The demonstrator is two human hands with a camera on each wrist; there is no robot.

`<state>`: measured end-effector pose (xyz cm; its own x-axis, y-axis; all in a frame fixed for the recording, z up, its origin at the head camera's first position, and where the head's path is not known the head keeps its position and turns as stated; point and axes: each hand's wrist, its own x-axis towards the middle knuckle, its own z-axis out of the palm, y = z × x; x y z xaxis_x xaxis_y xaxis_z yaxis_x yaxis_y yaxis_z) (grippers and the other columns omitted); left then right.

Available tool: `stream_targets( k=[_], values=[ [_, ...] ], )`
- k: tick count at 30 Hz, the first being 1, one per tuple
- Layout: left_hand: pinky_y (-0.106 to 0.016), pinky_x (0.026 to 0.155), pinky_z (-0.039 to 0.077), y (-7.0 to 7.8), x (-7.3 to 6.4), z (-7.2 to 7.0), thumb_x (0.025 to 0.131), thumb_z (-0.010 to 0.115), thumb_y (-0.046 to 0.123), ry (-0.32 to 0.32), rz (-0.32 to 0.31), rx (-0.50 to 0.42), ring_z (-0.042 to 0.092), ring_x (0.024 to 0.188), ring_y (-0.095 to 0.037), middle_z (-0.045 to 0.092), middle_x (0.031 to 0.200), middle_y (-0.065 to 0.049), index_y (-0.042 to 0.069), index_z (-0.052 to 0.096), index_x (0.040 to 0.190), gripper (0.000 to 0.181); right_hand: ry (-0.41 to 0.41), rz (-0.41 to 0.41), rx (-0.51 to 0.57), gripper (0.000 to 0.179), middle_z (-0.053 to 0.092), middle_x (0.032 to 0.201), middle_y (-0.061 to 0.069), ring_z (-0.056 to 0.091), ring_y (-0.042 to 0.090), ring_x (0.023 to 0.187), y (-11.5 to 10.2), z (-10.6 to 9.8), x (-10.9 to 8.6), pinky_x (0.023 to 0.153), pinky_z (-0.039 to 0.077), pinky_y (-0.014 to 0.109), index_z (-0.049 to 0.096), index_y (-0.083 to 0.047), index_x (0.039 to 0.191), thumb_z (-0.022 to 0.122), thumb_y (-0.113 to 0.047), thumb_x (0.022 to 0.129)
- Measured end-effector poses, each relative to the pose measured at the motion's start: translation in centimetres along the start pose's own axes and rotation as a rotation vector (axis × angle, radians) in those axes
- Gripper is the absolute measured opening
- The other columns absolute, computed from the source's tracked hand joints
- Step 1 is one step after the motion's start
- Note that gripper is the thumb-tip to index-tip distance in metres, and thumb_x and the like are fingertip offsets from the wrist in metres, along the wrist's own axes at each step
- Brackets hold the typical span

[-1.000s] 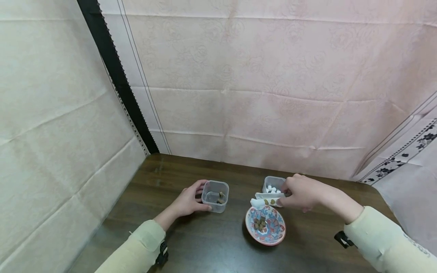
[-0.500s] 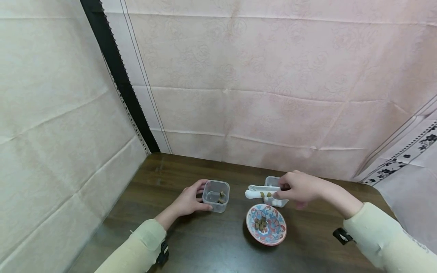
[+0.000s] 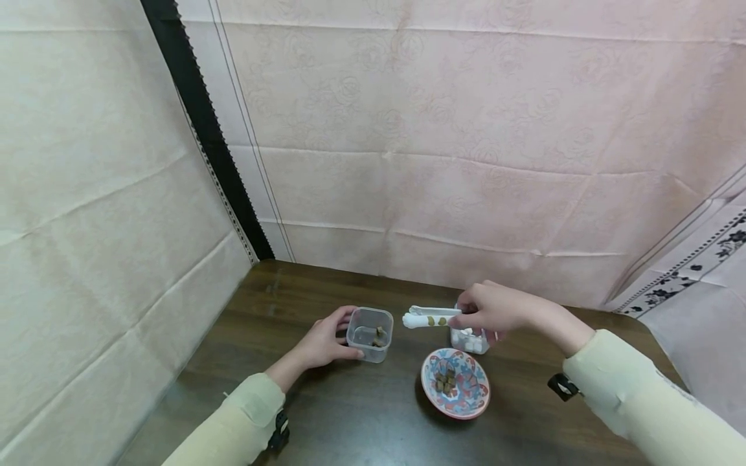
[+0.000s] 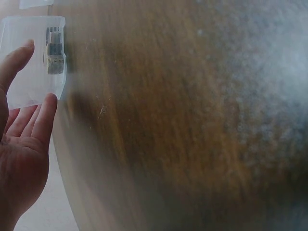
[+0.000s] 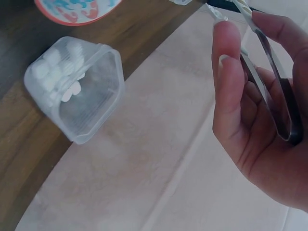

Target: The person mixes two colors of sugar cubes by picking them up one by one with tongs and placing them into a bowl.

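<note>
Fingers and thumb of the right hand [image 3: 488, 312] are curled round white tongs [image 3: 430, 320] with metal inner strips. The tong arms stand a little apart, pointing to 9 o'clock in the head view; I cannot tell whether anything is between their tips. The left hand [image 3: 325, 340] grips a clear container [image 3: 357, 342], thumb at its 7 o'clock corner and the other fingers along its 9 o'clock side. Brown pieces [image 3: 378, 336] lie in this container, toward 3 o'clock.

The tong tips are near this container's rim, at its 2 o'clock, with a narrow gap between. At about 4 o'clock from the tips, partly behind the right hand, stands a plastic tub [image 5: 113, 103] of white pieces [image 5: 53, 67]. A patterned bowl [image 3: 466, 396] sits at the tub's 7 o'clock, just beside it, with brown cubes [image 3: 445, 382] toward its 9 o'clock side.

A strip of the dark wooden tabletop [image 3: 350, 421] separates the clear container from the bowl, and a wider stretch runs toward 6 o'clock. At 12 o'clock, the table's far edge meets a pale cloth wall [image 3: 466, 162], with the tub near that edge. Another cloth panel [image 3: 87, 226] borders the tabletop at 9 o'clock.
</note>
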<state>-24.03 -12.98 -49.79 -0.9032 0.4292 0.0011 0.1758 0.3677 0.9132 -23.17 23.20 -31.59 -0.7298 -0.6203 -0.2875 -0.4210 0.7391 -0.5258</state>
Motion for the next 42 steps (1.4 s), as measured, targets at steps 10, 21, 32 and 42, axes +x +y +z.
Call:
stream_targets(
  k=[10, 21, 32, 42],
  values=[
    [-0.048, 0.105, 0.057, -0.2, 0.1, -0.1, 0.084, 0.093, 0.01, 0.008, -0.011, 0.005, 0.053, 0.143, -0.042, 0.055, 0.151, -0.02, 0.006, 0.043, 0.157, 0.089, 0.004, -0.019, -0.152, 0.035, 0.065, 0.062, -0.003, 0.065, 0.015, 0.048, -2.0, 0.3, 3.6, 0.047, 0.049, 0.027, 0.066, -0.013, 0.075, 0.073, -0.033, 0.103],
    [-0.047, 0.106, 0.057, -0.3, 0.1, -0.1, 0.083, 0.093, 0.007, 0.01, 0.0, -0.01, 0.053, 0.143, -0.04, 0.056, 0.15, -0.019, 0.007, 0.044, 0.157, 0.089, -0.016, -0.014, -0.38, 0.047, 0.056, 0.047, -0.007, 0.059, 0.008, 0.042, -4.8, 2.0, 8.2, 0.047, 0.033, 0.023, 0.05, -0.019, 0.063, 0.073, -0.036, 0.101],
    [-0.044, 0.106, 0.057, 0.1, 0.2, -0.2, 0.083, 0.093, 0.006, 0.006, -0.002, -0.012, 0.053, 0.144, -0.04, 0.056, 0.151, -0.018, 0.006, 0.044, 0.156, 0.088, -0.018, 0.02, -0.574, 0.043, 0.057, 0.049, -0.007, 0.056, 0.011, 0.045, -6.3, 3.2, 11.0, 0.047, 0.039, 0.028, 0.063, -0.019, 0.062, 0.076, -0.039, 0.098],
    [-0.045, 0.106, 0.057, 0.0, 0.1, -0.3, 0.085, 0.092, 0.008, -0.009, 0.013, -0.007, 0.053, 0.144, -0.039, 0.054, 0.152, -0.018, 0.006, 0.043, 0.157, 0.086, -0.11, 0.115, -0.629, 0.031, 0.065, 0.071, -0.001, 0.065, 0.012, 0.05, -7.5, 4.3, 12.7, 0.054, 0.056, 0.03, 0.067, -0.016, 0.081, 0.078, -0.041, 0.097]
  ],
)
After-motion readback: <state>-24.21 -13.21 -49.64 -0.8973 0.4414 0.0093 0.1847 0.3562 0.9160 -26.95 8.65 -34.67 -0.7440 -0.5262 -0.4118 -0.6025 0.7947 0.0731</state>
